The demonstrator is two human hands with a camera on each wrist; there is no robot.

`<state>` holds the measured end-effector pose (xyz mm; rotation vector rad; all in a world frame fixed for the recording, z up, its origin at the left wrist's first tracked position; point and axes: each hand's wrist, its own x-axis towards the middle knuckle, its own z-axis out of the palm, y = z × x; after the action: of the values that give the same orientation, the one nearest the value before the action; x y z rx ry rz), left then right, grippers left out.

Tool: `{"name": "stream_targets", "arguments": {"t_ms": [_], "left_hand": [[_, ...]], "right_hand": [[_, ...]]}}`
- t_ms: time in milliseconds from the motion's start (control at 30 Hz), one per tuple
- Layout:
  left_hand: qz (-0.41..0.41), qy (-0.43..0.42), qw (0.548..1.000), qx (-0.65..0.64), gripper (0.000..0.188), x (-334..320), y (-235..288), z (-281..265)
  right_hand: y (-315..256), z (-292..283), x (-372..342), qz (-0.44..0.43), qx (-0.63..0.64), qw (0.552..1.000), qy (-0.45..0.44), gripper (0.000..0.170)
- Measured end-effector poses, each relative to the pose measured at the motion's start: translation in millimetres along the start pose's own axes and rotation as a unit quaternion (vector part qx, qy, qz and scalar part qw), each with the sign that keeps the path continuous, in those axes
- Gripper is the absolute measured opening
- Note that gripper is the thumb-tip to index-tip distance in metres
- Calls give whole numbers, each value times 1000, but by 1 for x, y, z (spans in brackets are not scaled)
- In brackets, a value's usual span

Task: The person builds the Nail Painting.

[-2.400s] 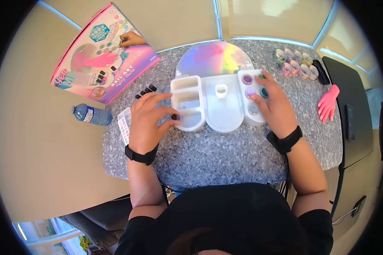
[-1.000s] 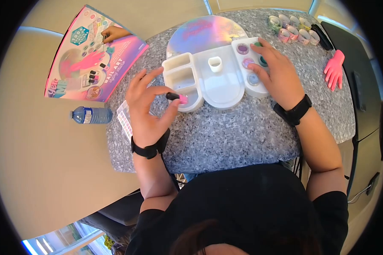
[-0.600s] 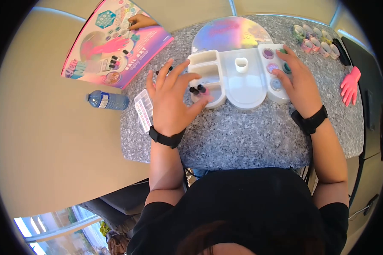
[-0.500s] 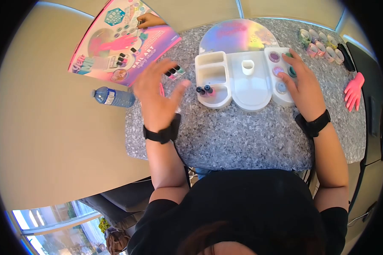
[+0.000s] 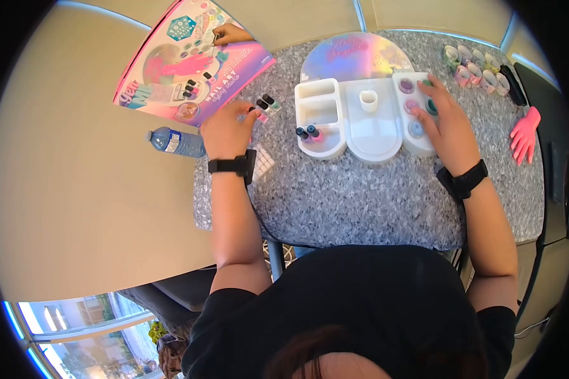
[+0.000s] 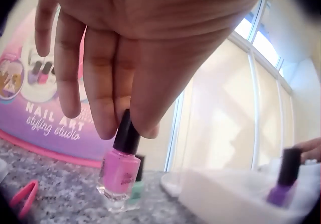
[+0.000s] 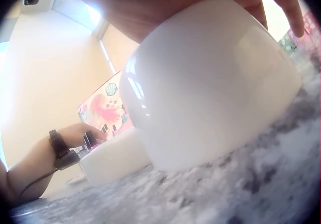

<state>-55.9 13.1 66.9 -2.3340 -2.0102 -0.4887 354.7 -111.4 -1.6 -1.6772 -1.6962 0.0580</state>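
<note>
My left hand is at the back left of the table. In the left wrist view its thumb and finger pinch the black cap of a pink nail polish bottle, which is upright. A green nail polish bottle stands right behind it. Two more bottles, one purple, sit in the front left compartment of a white organizer. My right hand rests with relaxed, spread fingers on the organizer's right section, over small glitter pots. Its palm lies over the white side wall in the right wrist view.
A nail art box stands at the back left, beside a water bottle. A gridded case lies by my left wrist. Pink tweezers lie nearby. To the right are a pink model hand and several rolls.
My left hand set a pink bottle beside another in the front left compartment and let go. It then moved left and pinched another pink bottle. The right hand stayed on the organizer.
</note>
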Motion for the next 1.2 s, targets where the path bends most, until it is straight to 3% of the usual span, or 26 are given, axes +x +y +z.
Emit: {"name": "stream_targets", "arguments": {"t_ms": [133,200,367,433,800,1000,1067,1100,1167,1200], "left_hand": [[32,75,993,-87,22,-38,27,-32],[131,157,966,-158,18,-57,55,-48],[200,92,956,-192,20,-73,82,-41],[291,85,949,-89,21,-73,92,-35],[291,77,951,-70,19,-58,86,14],[279,108,953,-47,31,-56,85,12],[158,168,966,-115,41,-44,69,9],[159,167,966,-115,41,-34,57,9],[45,148,987,-45,48,-11,27,15],[44,150,987,-45,48,-3,15,19]], "right_hand": [[1,1,0,-2,1,1000,4,50],[2,2,0,-4,1,1000,7,51],[1,0,0,0,1,1000,5,52],[-2,0,0,9,8,1000,5,53],[0,0,0,14,14,1000,3,53],[-3,-1,1,20,23,1000,-3,53],[-2,-1,1,25,30,999,-6,53],[-1,-1,1,19,27,999,-4,53],[0,-1,0,10,25,1000,-4,53],[1,-1,0,6,18,1000,0,53]]}}
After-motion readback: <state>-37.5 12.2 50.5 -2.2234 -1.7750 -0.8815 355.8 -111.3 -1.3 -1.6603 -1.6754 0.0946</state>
